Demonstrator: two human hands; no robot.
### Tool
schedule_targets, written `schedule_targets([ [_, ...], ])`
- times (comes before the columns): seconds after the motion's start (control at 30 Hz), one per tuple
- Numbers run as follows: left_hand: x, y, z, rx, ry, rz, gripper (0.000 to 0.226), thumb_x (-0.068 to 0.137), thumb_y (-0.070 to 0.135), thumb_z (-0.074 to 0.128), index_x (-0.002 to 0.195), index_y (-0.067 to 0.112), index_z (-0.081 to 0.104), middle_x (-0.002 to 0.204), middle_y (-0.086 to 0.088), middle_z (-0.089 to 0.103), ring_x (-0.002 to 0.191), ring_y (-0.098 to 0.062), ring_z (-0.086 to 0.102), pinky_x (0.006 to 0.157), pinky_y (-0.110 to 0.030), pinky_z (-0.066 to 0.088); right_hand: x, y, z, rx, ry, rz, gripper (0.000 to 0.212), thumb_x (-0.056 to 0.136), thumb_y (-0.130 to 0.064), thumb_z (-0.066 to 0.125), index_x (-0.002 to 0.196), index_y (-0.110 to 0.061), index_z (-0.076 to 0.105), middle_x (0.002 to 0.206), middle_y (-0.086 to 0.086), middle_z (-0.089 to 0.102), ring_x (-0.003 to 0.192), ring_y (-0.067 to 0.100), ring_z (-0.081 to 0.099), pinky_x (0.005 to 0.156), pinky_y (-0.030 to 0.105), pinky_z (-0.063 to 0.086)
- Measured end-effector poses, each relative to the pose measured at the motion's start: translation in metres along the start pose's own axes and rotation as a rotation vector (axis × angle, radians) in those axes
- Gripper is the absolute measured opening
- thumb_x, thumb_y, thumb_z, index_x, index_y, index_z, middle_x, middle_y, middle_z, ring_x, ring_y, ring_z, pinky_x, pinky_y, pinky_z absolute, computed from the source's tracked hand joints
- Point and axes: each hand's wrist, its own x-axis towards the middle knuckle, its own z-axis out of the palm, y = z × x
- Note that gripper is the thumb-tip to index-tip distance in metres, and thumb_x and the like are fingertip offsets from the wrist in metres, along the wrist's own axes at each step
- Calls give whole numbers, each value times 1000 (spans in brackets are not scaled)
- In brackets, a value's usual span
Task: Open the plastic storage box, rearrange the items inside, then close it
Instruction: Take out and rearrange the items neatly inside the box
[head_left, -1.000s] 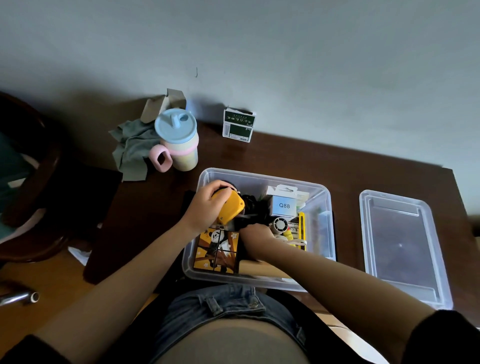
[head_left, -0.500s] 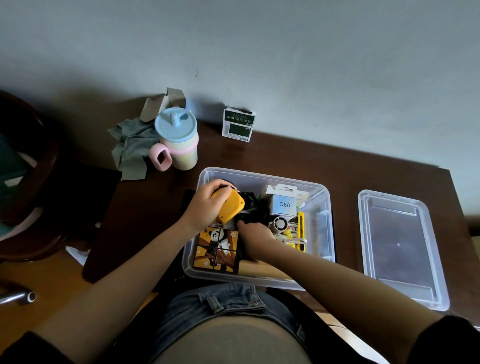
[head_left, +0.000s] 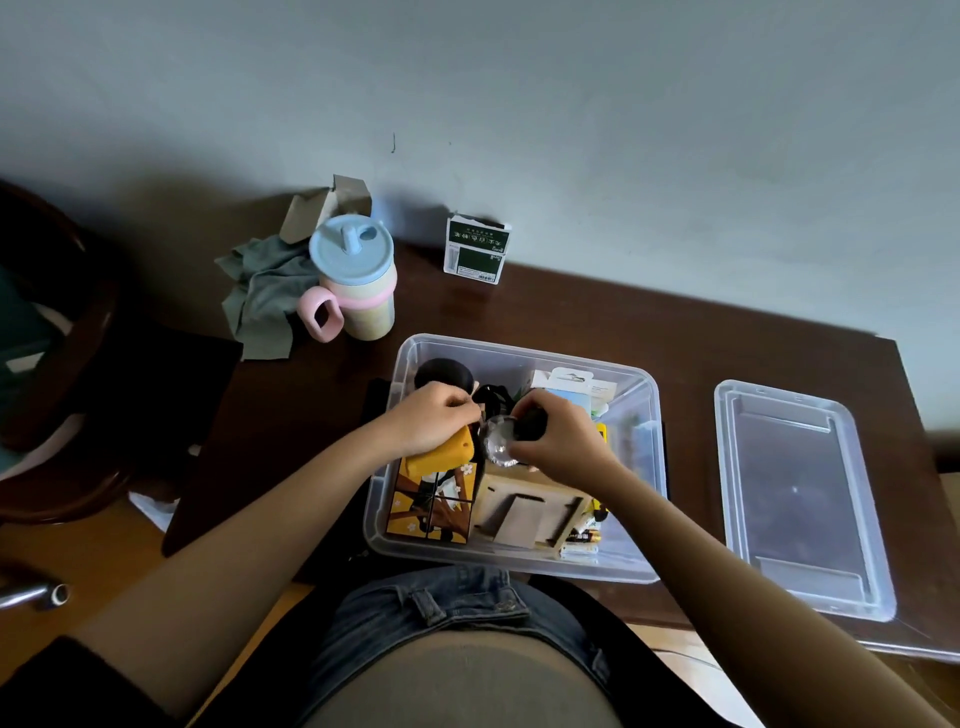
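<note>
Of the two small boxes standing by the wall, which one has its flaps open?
The plain brown cardboard box behind the blue-lidded cup; its top flaps stand open. The green-and-white printed box farther right looks closed.

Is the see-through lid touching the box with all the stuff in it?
Apart. The head view shows bare brown table between the lid, lying flat on the right, and the box.

clear storage box (head_left: 644, 395), yellow gadget (head_left: 457, 451), pastel cup (head_left: 358, 291)

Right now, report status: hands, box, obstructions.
Left hand grips yellow item; right hand grips dark item. Storage box open, lid on the table beside it. No obstructions seen.
</note>
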Motion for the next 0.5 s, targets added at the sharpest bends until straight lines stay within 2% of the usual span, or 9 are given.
schedule_targets([
  [0.1, 3, 4, 4, 75, -117, -50, 41, 96, 49, 42, 113, 17, 61, 110, 3, 59, 110, -14, 53, 94, -30, 36, -2, 2, -4, 295, -31, 48, 29, 73, -6, 74, 92, -19, 57, 91, 5, 62, 78, 25, 66, 67, 33, 60],
  [0.17, 2, 9, 9, 139, -182, -38, 45, 96, 50, 41, 124, 18, 57, 118, 11, 49, 115, -7, 44, 95, -25, 32, -3, 5, -3, 364, -59, 71, 29, 74, -3, 74, 95, -16, 57, 95, 11, 63, 80, 28, 68, 70, 37, 60],
  [0.23, 4, 9, 13, 162, -189, 2, 38, 97, 40, 46, 118, 12, 61, 111, 6, 56, 109, -14, 51, 90, -30, 38, -5, 8, -3, 366, -73, 79, 30, 75, -3, 73, 99, -14, 59, 96, 12, 64, 79, 25, 69, 73, 37, 60],
  [0.3, 5, 7, 15, 166, -120, 42, 28, 97, 28, 49, 108, 7, 65, 98, -5, 64, 95, -22, 59, 82, -35, 45, -6, 12, -5, 360, -104, 107, 32, 76, -3, 72, 104, -12, 61, 96, 12, 65, 71, 20, 69, 68, 32, 61],
  [0.37, 6, 5, 13, 148, -9, 35, 24, 97, 22, 49, 93, 6, 66, 75, -4, 60, 74, -19, 56, 65, -31, 40, -8, 16, -9, 238, -161, 130, 37, 77, -6, 71, 112, -11, 60, 93, 7, 65, 63, 13, 69, 61, 25, 59],
  [0.4, 7, 4, 12, 123, 42, 28, 25, 96, 22, 49, 86, 8, 65, 68, -2, 56, 69, -17, 54, 60, -29, 37, -10, 18, -10, 162, -206, 138, 37, 77, -8, 70, 112, -11, 60, 87, 4, 66, 58, 10, 68, 58, 21, 57],
  [0.43, 7, 3, 10, 91, 73, 27, 24, 96, 23, 49, 83, 11, 65, 68, -1, 56, 71, -17, 56, 63, -29, 37, -12, 19, -12, 114, -253, 139, 33, 78, -10, 70, 109, -10, 61, 80, 2, 67, 54, 7, 66, 55, 19, 55],
  [0.47, 8, 1, 9, 64, 81, 29, 22, 96, 24, 50, 89, 12, 67, 76, -2, 61, 80, -19, 60, 70, -30, 41, -14, 20, -13, 102, -303, 142, 28, 77, -11, 69, 104, -6, 63, 71, 1, 68, 51, 7, 65, 53, 18, 53],
  [0.5, 9, 0, 8, 53, 78, 31, 24, 96, 26, 50, 103, 11, 67, 91, -4, 66, 95, -21, 61, 82, -32, 45, -16, 21, -15, 113, -366, 149, 24, 77, -12, 67, 99, -4, 65, 65, 1, 69, 50, 9, 65, 51, 18, 52],
])
